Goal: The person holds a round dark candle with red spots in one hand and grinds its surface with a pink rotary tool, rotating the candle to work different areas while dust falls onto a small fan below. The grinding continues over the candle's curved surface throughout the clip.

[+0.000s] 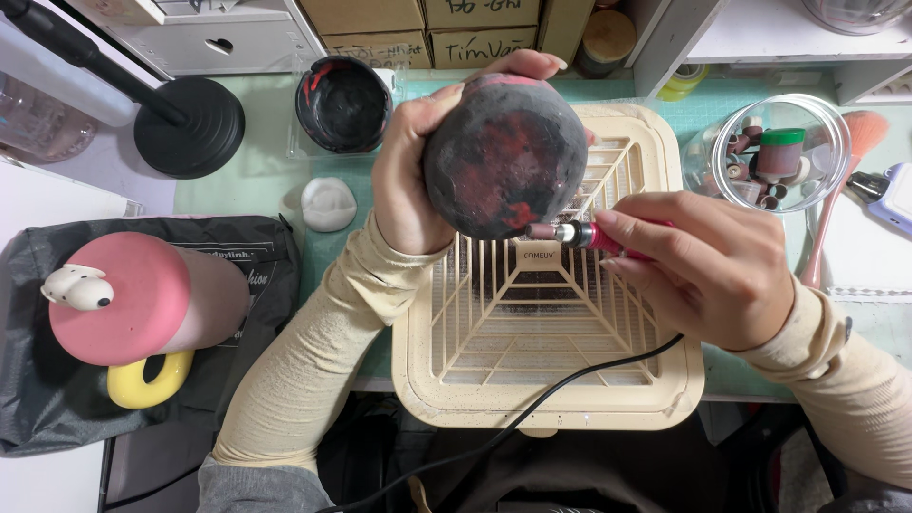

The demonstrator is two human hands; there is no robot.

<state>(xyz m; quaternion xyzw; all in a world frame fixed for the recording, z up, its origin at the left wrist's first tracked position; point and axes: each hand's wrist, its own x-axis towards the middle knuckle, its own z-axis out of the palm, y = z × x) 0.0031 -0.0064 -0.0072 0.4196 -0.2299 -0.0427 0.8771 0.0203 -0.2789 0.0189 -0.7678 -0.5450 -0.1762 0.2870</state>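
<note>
A square cream plastic dust-collector grille (548,323) lies on the pale green cutting mat (256,171), and the work goes on above it. The left hand (408,176) holds a rounded dark clay-like ball mottled with red (503,157) over the grille's far half, fingers wrapped around its back and thumb side, closed firmly on it. The right hand (708,261) pinches a slim pink corded rotary tool (594,236) like a pen, its small cylindrical sanding tip (541,231) touching the ball's lower right. This looks like surface grinding in progress; the next pass likely calls for turning the ball to fresh patches with light pressure. The ball's far side and the left fingertips are hidden; the cord runs out of view.
</note>
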